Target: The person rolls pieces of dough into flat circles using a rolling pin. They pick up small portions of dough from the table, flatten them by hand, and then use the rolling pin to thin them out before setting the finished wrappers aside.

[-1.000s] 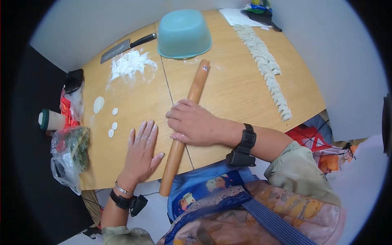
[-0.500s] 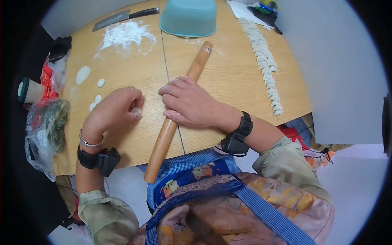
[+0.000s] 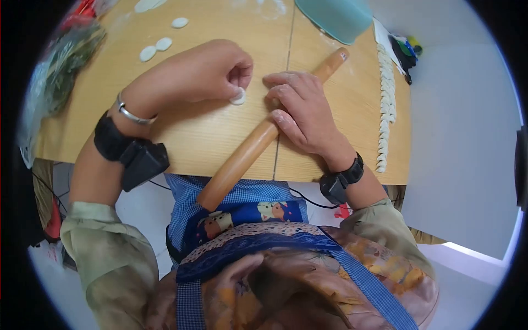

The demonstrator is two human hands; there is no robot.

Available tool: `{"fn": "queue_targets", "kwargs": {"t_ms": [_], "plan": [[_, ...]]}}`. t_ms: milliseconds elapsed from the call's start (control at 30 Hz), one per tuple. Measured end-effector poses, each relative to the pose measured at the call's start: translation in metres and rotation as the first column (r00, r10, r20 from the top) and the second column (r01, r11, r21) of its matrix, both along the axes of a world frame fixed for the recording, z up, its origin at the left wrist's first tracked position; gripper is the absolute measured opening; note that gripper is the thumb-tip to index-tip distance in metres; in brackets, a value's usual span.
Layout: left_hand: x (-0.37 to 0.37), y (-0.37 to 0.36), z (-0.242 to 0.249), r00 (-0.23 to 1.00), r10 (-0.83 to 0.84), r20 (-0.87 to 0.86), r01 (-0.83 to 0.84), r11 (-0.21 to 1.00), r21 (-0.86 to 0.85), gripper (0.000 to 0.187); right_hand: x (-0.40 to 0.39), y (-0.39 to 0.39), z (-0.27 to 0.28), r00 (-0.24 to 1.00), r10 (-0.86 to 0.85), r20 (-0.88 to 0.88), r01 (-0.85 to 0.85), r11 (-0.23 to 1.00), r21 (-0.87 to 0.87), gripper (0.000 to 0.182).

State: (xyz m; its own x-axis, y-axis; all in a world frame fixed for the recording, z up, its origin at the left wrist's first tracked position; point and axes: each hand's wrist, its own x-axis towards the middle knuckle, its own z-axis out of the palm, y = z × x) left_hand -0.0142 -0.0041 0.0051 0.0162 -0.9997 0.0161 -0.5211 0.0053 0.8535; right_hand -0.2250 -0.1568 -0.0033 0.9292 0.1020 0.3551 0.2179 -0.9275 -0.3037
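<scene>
My left hand [image 3: 223,69] has its thumb and fingers pinched on the edge of a small white dough disc [image 3: 238,98], just above or on the table. To its right, my right hand [image 3: 305,107] lies over the middle of a wooden rolling pin [image 3: 247,151], fingers curved across it and dusted with flour. The pin slants from upper right to lower left, its near end jutting past the table edge. Left of my left hand lie small dough discs [image 3: 164,44], several in all, and part of a larger flat wrapper [image 3: 148,5].
A long row of shaped dumplings [image 3: 386,99] runs down the table's right side. An upturned teal basin [image 3: 344,19] stands at the back, beside scattered flour [image 3: 269,7]. A plastic bag with greens [image 3: 69,63] sits at the left edge. A white panel [image 3: 462,110] borders the right.
The view has shifted, so the tabletop sits higher and farther right. The dough disc at my left fingertips shows more plainly. My right hand stays on the rolling pin.
</scene>
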Motion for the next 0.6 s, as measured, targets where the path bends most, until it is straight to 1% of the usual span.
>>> {"fn": "queue_targets", "kwargs": {"t_ms": [67, 100, 133, 167, 200, 233, 267, 300, 333, 367, 400, 433, 500, 567, 600], "plan": [[-0.001, 0.002, 0.001, 1.0, 0.002, 0.016, -0.002, 1.0, 0.008, 0.014, 0.003, 0.004, 0.001, 0.999, 0.03, 0.044, -0.025, 0.993, -0.113, 0.022], [-0.001, 0.002, 0.001, 0.999, -0.008, 0.036, 0.008, 1.0, 0.018, 0.015, 0.005, 0.006, 0.0, 0.999, 0.04, 0.036, -0.036, 0.993, -0.114, 0.022], [-0.002, 0.001, 0.0, 1.0, 0.001, 0.028, -0.001, 1.0, 0.017, 0.015, 0.009, 0.007, 0.0, 0.998, 0.016, 0.056, -0.01, 0.994, -0.113, 0.022], [-0.003, -0.001, 0.0, 1.0, -0.016, 0.02, 0.015, 0.998, 0.061, 0.015, 0.012, 0.008, -0.001, 0.997, -0.008, 0.076, 0.016, 0.994, -0.112, 0.022], [-0.003, -0.001, -0.001, 0.999, -0.033, 0.012, 0.031, 0.994, 0.102, 0.015, 0.015, 0.01, -0.001, 0.998, 0.002, 0.07, 0.006, 0.993, -0.115, 0.022], [-0.004, 0.0, -0.001, 1.0, -0.024, 0.005, 0.023, 0.995, 0.098, 0.015, 0.019, 0.012, 0.0, 0.997, -0.071, 0.014, 0.072, 0.99, -0.12, 0.019], [-0.003, 0.002, -0.002, 0.995, -0.021, 0.094, 0.019, 1.0, 0.019, 0.015, 0.023, 0.013, 0.0, 0.989, -0.145, -0.039, 0.139, 0.982, -0.131, 0.017], [-0.003, 0.003, -0.002, 0.983, -0.01, 0.181, 0.021, 0.998, -0.059, 0.014, 0.028, 0.013, -0.001, 0.99, -0.137, -0.043, 0.13, 0.982, -0.134, 0.017], [0.0, 0.002, -0.004, 0.984, 0.0, 0.177, 0.011, 0.998, -0.06, 0.014, 0.034, 0.013, -0.004, 0.992, -0.126, -0.005, 0.124, 0.985, -0.122, 0.015], [0.003, -0.001, -0.005, 0.992, -0.027, 0.12, 0.027, 1.0, 0.001, 0.013, 0.04, 0.012, -0.005, 0.993, -0.116, 0.033, 0.119, 0.987, -0.108, 0.012], [0.005, -0.002, -0.008, 0.997, -0.052, 0.06, 0.048, 0.997, 0.062, 0.011, 0.043, 0.011, -0.006, 0.994, -0.107, 0.029, 0.11, 0.988, -0.108, 0.012], [0.005, 0.0, -0.003, 0.997, -0.045, 0.057, 0.042, 0.997, 0.063, 0.011, 0.047, 0.011, -0.006, 0.994, -0.102, 0.038, 0.105, 0.99, -0.09, 0.012], [0.003, 0.002, 0.007, 0.996, -0.002, -0.088, 0.02, 0.979, 0.204, 0.009, 0.051, 0.011, -0.004, 0.994, -0.1, 0.045, 0.103, 0.992, -0.072, 0.012], [0.004, 0.002, 0.005, 0.996, 0.002, -0.093, 0.017, 0.978, 0.208, 0.01, 0.057, 0.014, 0.0, 0.985, -0.166, -0.045, 0.167, 0.985, 0.036, 0.013], [0.005, 0.001, 0.003, 0.995, 0.01, -0.095, 0.01, 0.977, 0.213, 0.01, 0.061, 0.014, 0.0, 0.984, -0.169, -0.047, 0.171, 0.985, 0.036, 0.013]]}}
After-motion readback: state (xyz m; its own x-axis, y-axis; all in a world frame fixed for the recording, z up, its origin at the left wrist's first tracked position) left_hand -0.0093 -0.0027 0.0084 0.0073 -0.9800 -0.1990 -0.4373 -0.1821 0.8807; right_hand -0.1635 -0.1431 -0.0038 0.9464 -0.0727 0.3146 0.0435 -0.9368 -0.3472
